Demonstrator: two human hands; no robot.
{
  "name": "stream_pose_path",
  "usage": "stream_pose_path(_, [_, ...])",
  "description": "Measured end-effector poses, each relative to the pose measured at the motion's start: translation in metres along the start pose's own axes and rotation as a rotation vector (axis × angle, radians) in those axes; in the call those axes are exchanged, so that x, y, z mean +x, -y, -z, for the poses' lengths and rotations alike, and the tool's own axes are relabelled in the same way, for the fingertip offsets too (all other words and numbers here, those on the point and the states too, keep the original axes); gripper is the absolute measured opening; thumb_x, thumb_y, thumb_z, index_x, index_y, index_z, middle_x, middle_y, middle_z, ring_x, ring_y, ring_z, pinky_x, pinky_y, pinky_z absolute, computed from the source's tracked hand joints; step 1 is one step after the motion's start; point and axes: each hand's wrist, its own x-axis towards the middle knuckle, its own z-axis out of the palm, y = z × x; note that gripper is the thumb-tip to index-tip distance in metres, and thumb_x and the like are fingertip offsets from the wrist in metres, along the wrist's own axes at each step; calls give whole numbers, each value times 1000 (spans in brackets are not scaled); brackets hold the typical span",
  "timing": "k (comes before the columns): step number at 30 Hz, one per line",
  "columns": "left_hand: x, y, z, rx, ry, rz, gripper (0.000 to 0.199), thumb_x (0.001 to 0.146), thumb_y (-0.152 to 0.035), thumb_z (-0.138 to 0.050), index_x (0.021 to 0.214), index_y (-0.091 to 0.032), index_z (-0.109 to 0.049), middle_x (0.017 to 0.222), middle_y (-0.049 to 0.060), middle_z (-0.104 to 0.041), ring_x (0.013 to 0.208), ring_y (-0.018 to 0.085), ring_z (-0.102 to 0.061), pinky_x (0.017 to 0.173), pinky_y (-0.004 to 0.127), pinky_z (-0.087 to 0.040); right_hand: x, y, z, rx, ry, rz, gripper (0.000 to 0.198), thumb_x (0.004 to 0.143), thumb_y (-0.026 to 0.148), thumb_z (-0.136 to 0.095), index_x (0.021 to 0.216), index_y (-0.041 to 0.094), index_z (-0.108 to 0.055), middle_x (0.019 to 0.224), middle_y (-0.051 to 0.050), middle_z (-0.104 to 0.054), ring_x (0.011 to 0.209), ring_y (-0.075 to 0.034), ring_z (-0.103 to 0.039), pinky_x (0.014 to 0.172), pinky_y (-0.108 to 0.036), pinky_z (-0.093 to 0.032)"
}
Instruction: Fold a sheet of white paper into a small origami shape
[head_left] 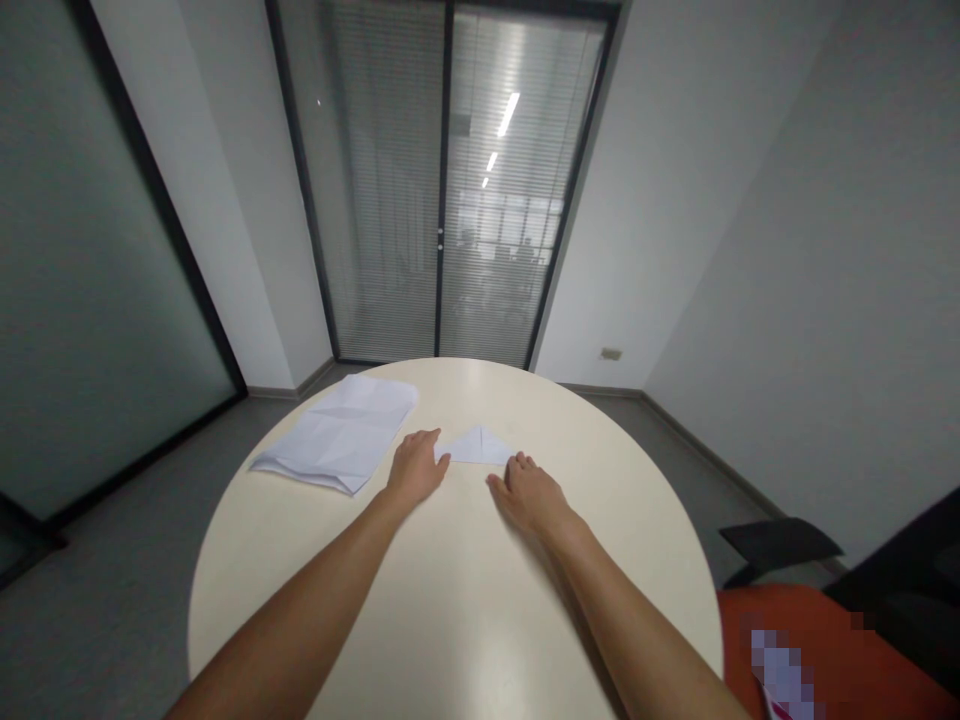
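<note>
A small white sheet of paper (pixel 480 447), folded into a low triangle with a crease down its middle, lies flat on the round table (pixel 450 600). My left hand (pixel 417 466) rests at its left corner, thumb and fingers apart. At the right corner is my right hand (pixel 532 490), palm down, its fingertips on the paper's edge and its thumb stretched out to the left. Both hands cover the outer tips of the triangle.
Creased larger white paper sheets (pixel 341 430) lie in a stack at the table's left. An orange chair (pixel 832 640) with a black armrest (pixel 780 540) stands at the right, a blurred item on its seat. Beyond the table is a glass door (pixel 442 200) with blinds.
</note>
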Motion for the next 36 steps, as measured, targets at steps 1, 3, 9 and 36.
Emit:
stream_pose_path(1, [2, 2, -2, -28, -8, -1, 45, 90, -29, -59, 133, -15, -57, 127, 13, -65, 119, 27, -58, 105, 39, -43, 0, 0, 0, 0, -8, 1, 61, 101, 45, -35, 135, -1, -54, 149, -30, -46, 138, -36, -45, 110, -44, -35])
stream_pose_path(3, [4, 3, -6, -82, -22, 2, 45, 87, -26, -63, 131, -16, -57, 121, 11, -67, 115, 25, -59, 103, 37, -44, -1, 1, 0, -2, -19, 5, 60, 101, 44, -35, 133, -2, -56, 147, -30, -47, 135, -36, -47, 108, -44, -37])
stream_pose_path(9, [9, 6, -9, -162, -51, 55, 48, 81, -24, -70, 127, -15, -60, 109, 9, -69, 106, 24, -60, 100, 35, -45, -2, 1, 2, -29, -29, 13, 59, 100, 44, -38, 133, -1, -56, 147, -29, -49, 136, -37, -46, 109, -44, -37])
stream_pose_path(36, [-20, -40, 17, 235, 126, -127, 35, 96, -20, -41, 108, -11, -72, 112, 20, -62, 110, 32, -53, 91, 43, -47, 10, -11, -17, 8, -10, 32, 80, 100, 51, -35, 150, -11, -28, 159, -30, -28, 150, -36, -24, 119, -42, -23])
